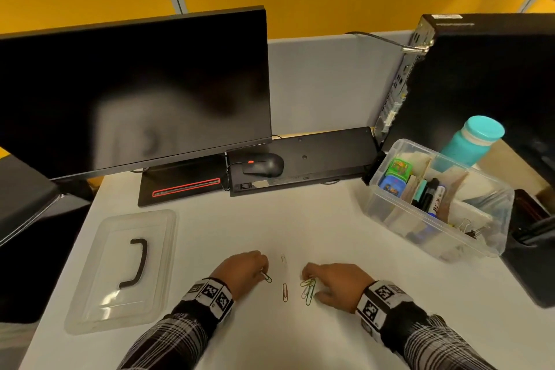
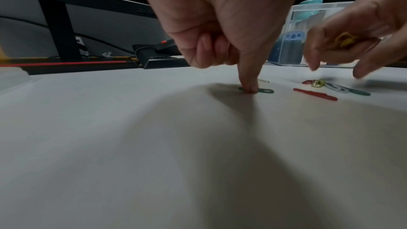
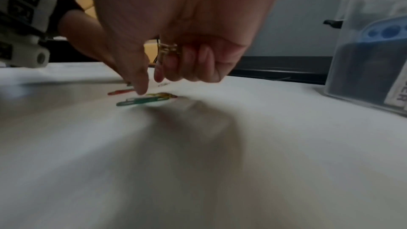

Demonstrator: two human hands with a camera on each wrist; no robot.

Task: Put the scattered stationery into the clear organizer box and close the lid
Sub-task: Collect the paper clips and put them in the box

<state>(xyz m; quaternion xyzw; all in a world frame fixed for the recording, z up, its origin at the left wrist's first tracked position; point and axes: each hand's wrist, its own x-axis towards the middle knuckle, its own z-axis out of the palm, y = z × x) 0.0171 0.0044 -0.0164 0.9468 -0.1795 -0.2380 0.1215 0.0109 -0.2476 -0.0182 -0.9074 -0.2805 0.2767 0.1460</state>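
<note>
Several coloured paper clips lie on the white desk near its front edge. My left hand (image 1: 262, 273) (image 2: 249, 88) presses one straight fingertip down on a green paper clip (image 1: 268, 278) (image 2: 266, 91); its other fingers are curled. My right hand (image 1: 309, 278) (image 3: 149, 86) holds yellow paper clips (image 3: 167, 49) in its curled fingers, while thumb and forefinger reach onto a small pile of clips (image 1: 309, 292) (image 3: 143, 101). A red clip (image 1: 284, 292) (image 2: 314, 94) and a pale clip (image 1: 283, 258) lie between the hands. The clear organizer box (image 1: 405, 219) stands open at the right, holding markers and binder clips.
The box's clear lid (image 1: 99, 294) with a black handle lies flat at the front left. A monitor (image 1: 135, 93), a mouse (image 1: 264, 165) and a black keyboard (image 1: 315, 156) stand behind. A teal bottle (image 1: 471, 141) and a computer tower (image 1: 480, 75) are beyond the box.
</note>
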